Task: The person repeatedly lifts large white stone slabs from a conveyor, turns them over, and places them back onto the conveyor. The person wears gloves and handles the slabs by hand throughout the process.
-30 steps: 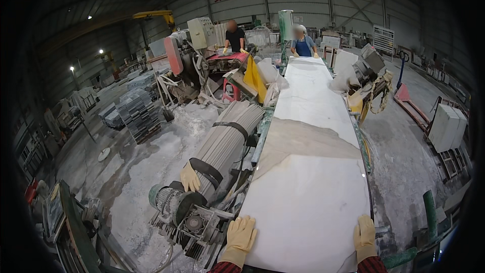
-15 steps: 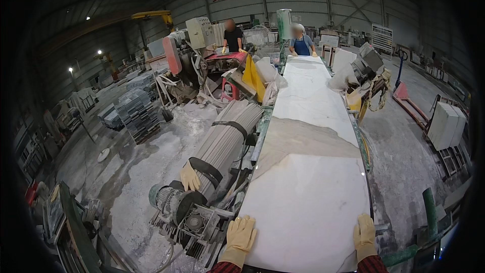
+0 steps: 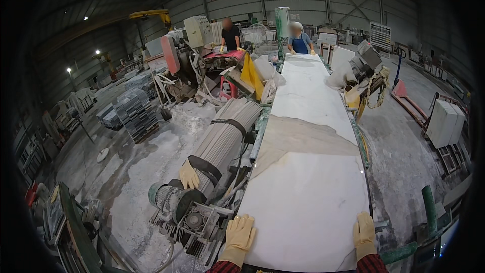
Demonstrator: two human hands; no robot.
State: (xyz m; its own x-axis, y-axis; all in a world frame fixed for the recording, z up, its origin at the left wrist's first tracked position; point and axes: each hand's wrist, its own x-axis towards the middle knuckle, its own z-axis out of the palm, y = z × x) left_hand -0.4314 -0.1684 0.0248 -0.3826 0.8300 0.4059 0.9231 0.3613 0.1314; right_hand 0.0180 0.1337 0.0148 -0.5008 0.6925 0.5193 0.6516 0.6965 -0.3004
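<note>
A long white marble slab point(image 3: 303, 207) with a grey-beige band across its middle stretches away from me. On its near left edge lies my left hand point(image 3: 239, 235) in a cream rubber glove, fingers stretched forward. My right hand point(image 3: 364, 231), gloved alike, rests at the near right edge with its fingers extended. Both hands are open against the stone; their undersides are hidden. At the slab's far end stands a co-worker in a blue apron point(image 3: 300, 45), gloved hands at that end.
Left of the slab are a motor point(image 3: 172, 199) and a strapped, pleated grey cover point(image 3: 225, 139) with a loose glove point(image 3: 189, 175) on it. Another person point(image 3: 230, 38) stands by a red-topped machine. A red pallet jack point(image 3: 406, 101) and upright slabs point(image 3: 445, 124) stand right.
The whole view has shifted slightly, so the scene sits a little higher and further left. My hands stay at the slab's near edges.
</note>
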